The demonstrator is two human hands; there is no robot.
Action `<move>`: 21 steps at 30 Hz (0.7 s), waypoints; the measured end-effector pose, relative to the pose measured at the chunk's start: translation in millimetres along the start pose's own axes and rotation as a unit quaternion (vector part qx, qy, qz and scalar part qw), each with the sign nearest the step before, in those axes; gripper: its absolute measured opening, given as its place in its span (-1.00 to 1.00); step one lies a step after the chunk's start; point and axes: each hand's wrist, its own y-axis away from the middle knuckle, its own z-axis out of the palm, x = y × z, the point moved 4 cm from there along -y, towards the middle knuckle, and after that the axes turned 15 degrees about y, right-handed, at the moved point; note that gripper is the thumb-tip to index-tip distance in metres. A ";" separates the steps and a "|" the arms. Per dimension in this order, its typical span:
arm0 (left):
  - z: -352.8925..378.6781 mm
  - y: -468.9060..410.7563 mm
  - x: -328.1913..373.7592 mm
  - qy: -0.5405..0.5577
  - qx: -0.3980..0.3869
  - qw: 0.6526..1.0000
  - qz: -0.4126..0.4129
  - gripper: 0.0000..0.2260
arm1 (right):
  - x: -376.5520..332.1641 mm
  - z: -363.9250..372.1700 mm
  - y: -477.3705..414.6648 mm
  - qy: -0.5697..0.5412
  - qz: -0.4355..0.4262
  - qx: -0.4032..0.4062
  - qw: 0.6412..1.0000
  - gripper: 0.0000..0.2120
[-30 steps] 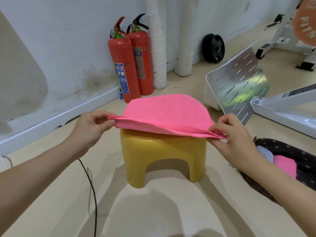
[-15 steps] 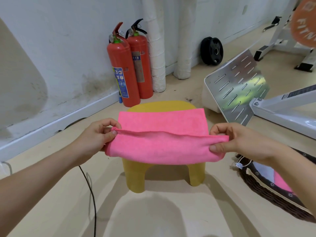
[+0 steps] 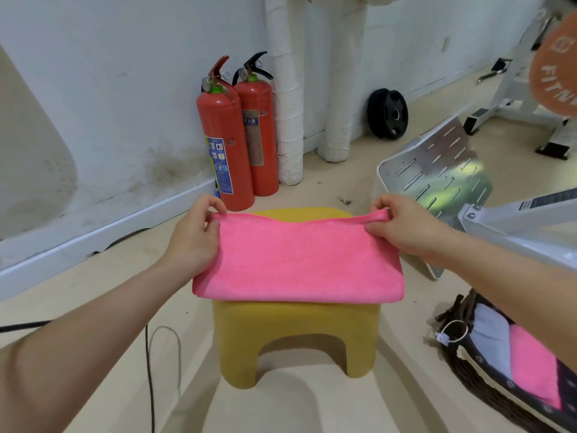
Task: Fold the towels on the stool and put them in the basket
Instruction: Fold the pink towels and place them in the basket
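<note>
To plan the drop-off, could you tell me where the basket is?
In the head view, the basket sits on the floor at lower right, right of the yellow stool.

A folded pink towel [image 3: 296, 260] lies across the yellow stool [image 3: 296, 332], which stands on the floor [image 3: 93, 292].

A folded pink towel [image 3: 296, 264] lies across the yellow stool [image 3: 296, 335]. The left hand [image 3: 195, 239] and right hand [image 3: 402, 228] pinch its far corners. A wicker basket [image 3: 477, 385] holding folded towels sits on the floor at right.
</note>
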 end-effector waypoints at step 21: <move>22.0 -6.9 1.1 -0.285 -0.103 0.953 0.008 -0.57 | 0.0 50.9 -12.6 0.336 -0.085 0.122 0.930 -0.85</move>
